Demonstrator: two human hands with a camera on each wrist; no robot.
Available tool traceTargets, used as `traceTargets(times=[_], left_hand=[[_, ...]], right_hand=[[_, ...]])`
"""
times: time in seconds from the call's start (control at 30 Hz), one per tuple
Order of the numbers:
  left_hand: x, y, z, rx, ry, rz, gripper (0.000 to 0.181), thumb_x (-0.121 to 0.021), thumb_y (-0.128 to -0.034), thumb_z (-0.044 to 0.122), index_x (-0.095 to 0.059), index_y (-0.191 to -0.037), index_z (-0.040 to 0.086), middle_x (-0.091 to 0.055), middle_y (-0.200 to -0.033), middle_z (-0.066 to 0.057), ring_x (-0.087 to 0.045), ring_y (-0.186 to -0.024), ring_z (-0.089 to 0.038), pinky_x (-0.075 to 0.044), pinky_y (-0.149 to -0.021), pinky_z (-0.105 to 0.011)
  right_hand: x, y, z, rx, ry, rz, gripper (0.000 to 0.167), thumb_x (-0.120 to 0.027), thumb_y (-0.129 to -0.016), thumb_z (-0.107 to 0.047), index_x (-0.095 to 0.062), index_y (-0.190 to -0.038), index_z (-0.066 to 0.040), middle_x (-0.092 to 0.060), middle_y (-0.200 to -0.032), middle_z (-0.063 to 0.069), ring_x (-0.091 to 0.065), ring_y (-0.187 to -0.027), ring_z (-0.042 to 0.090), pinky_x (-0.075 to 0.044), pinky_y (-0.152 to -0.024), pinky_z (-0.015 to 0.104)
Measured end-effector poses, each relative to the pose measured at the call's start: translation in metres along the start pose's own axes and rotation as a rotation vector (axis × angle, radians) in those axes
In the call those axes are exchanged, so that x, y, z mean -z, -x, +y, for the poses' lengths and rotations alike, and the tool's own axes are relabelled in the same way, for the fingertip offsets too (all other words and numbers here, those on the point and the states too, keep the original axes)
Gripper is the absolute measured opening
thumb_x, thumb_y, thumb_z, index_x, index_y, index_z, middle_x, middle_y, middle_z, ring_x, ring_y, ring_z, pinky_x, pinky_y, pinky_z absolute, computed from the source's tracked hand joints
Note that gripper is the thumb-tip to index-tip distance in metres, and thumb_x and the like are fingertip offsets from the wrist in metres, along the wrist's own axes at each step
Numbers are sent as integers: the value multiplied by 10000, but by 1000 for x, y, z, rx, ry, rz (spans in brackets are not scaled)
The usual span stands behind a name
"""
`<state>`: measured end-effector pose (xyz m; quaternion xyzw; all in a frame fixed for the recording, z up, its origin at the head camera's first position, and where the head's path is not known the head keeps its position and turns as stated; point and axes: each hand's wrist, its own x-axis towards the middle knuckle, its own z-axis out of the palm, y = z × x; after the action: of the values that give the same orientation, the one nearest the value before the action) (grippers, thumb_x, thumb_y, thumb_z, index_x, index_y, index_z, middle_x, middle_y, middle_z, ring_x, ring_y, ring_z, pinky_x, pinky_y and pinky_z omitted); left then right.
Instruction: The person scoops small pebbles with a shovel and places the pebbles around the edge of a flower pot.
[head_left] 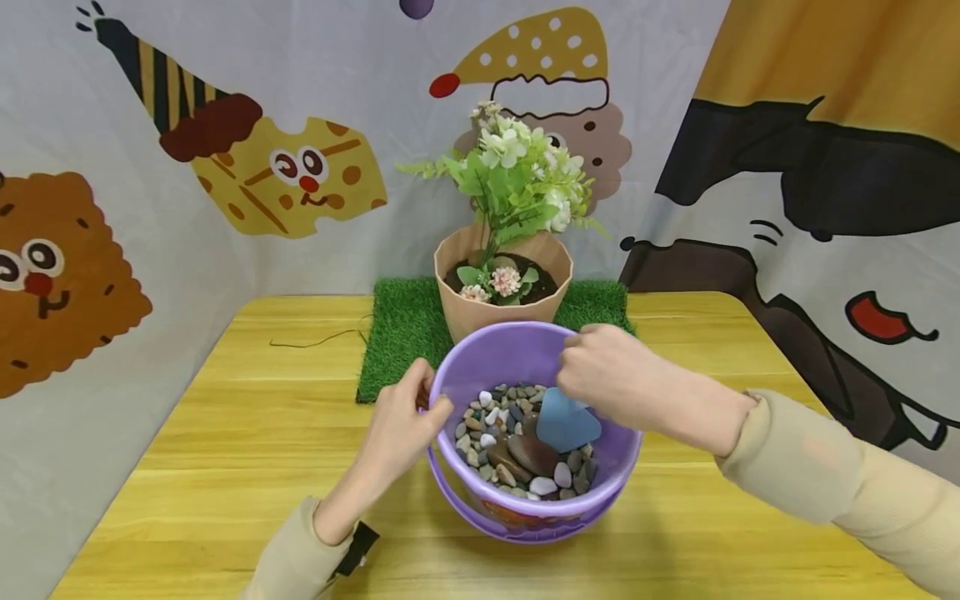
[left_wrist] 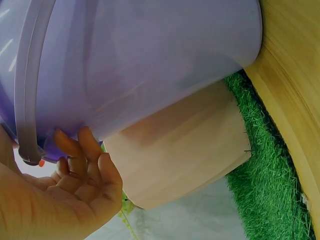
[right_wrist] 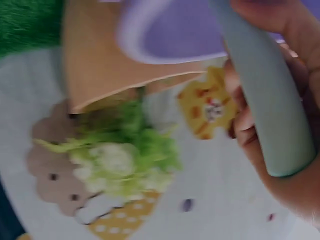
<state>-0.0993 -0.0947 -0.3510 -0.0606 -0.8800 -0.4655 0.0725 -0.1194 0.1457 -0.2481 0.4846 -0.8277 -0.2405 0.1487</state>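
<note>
A purple bucket point(head_left: 510, 350) stands on the table, with pebbles point(head_left: 513, 412) and larger brown stones point(head_left: 532, 456) inside. My left hand point(head_left: 397, 429) grips its left rim, the thumb over the edge and the fingers bent against the outside wall. Above the bucket's right side, my right hand point(head_left: 618, 375) holds a small blue-grey toy shovel point(head_left: 566, 423). Its blade points down inside the bucket over the stones and hides some of them. In the right wrist view the fingers wrap round the thick shovel handle point(right_wrist: 270, 105). The bucket's own handle point(left_wrist: 30, 80) hangs down outside.
Right behind the bucket, a peach flowerpot point(head_left: 502, 312) holds soil, pink blossoms and a leafy plant with white flowers point(head_left: 517, 162). It stands on a green turf mat point(head_left: 405, 333). A thin dark wire point(head_left: 318, 340) lies left of the mat on the wooden table point(head_left: 247, 425).
</note>
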Motion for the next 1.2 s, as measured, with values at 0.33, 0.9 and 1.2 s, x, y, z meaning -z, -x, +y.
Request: traceTargets(times=[0.33, 0.9, 1.2], left_hand=[[0, 1, 0, 10, 3, -9, 111, -578, -758, 97, -484, -815, 105, -590, -682, -48, -542, -597, -117, -490, -498, -223], [0, 0, 1, 3, 1, -6, 104, -568, -748, 97, -488, -814, 98, -590, -676, -40, -539, -601, -111, -485, -507, -224], [0, 0, 0, 2, 1, 0, 108, -571, -739, 103, -483, -801, 110, -587, -669, -32, -542, -604, -113, -485, -518, -228]], right_hand=[[-22, 13, 27, -84, -423, -52, 264, -705, -559, -43, -538, -578, -246, -498, -604, -130, -383, -523, 46, -303, -457, 197], [-52, 1, 14, -186, -649, -19, 168, -774, -598, -169, -651, -687, -241, -579, -660, -125, -453, -574, 25, -387, -509, 178], [-65, 0, 11, -180, -747, 22, 163, -764, -614, -170, -690, -744, -237, -636, -708, -134, -466, -579, -30, -413, -552, 163]])
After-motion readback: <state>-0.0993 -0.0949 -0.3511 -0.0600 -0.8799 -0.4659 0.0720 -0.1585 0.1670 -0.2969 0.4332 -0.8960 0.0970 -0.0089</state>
